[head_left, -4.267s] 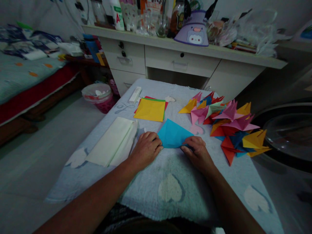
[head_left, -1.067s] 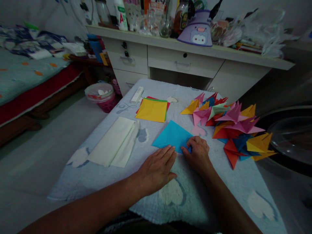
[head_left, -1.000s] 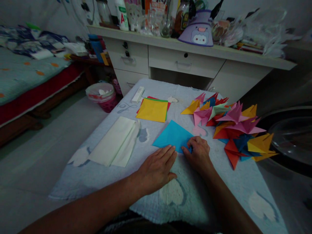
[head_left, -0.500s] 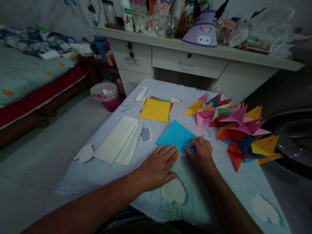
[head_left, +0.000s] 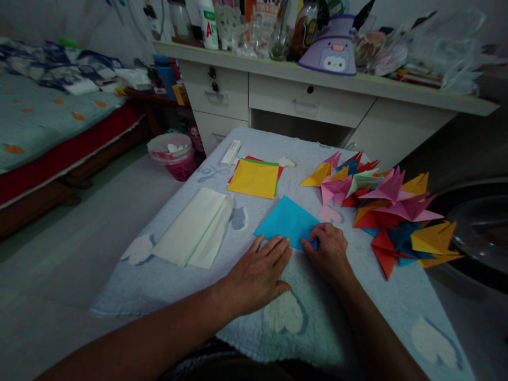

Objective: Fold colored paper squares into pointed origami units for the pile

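A blue sheet of origami paper (head_left: pixel 284 218), folded to a triangle-like shape, lies on the cloth-covered table with its peak pointing away from me. My left hand (head_left: pixel 262 272) rests flat on its near left edge, fingers stretched out and thumb apart. At the right corner, my right hand (head_left: pixel 328 246) has its fingers curled and its thumb against the paper, pinching that corner. Beyond the blue paper sits a stack of square paper (head_left: pixel 254 179), yellow on top with green and red edges showing. Several folded paper cranes (head_left: pixel 391 203) in many colours are heaped to the right.
A folded white cloth or tissue (head_left: pixel 194 227) lies on the left of the table, with a small white box (head_left: pixel 230 153) farther back. Behind stands a white desk (head_left: pixel 273 95) crowded with jars and a purple visor (head_left: pixel 331 47). A bin (head_left: pixel 174 153) is on the floor.
Both hands and the blue paper stay in nearly the same place. The whole view has shifted very slightly.
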Tool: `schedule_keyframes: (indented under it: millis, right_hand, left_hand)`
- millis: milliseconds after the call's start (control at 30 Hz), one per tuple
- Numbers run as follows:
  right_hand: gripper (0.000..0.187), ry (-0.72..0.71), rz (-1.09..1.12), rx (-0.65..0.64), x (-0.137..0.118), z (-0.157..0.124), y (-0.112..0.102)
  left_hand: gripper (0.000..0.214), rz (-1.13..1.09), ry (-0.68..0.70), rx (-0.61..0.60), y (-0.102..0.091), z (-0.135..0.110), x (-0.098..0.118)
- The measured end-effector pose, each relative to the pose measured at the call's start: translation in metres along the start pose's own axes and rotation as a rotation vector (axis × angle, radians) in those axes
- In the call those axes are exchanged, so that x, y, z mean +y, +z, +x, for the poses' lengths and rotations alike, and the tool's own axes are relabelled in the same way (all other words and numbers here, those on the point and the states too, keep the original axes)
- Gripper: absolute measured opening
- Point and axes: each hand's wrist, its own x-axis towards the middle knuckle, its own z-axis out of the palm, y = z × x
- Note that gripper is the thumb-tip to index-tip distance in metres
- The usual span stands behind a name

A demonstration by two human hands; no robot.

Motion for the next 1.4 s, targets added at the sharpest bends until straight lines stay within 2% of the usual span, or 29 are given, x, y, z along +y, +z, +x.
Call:
schedule_keyframes:
  millis: [433, 1000, 1400]
  right_hand:
    - [0.015, 0.004, -0.002, -0.003, 0.001, 0.001, 0.001]
    - [0.016, 0.033, 0.023, -0.025, 0.000, 0.002, -0.001]
    - [0.016, 0.040, 0.028, -0.040, -0.003, 0.001, -0.004]
  left_hand:
    - [0.061, 0.078, -0.058, -0.025, -0.001, -0.001, 0.005]
    - [0.069, 0.127, -0.104, 0.004, 0.008, -0.004, 0.006]
    - [0.077, 0.191, -0.092, -0.006, -0.008, -0.020, -0.009]
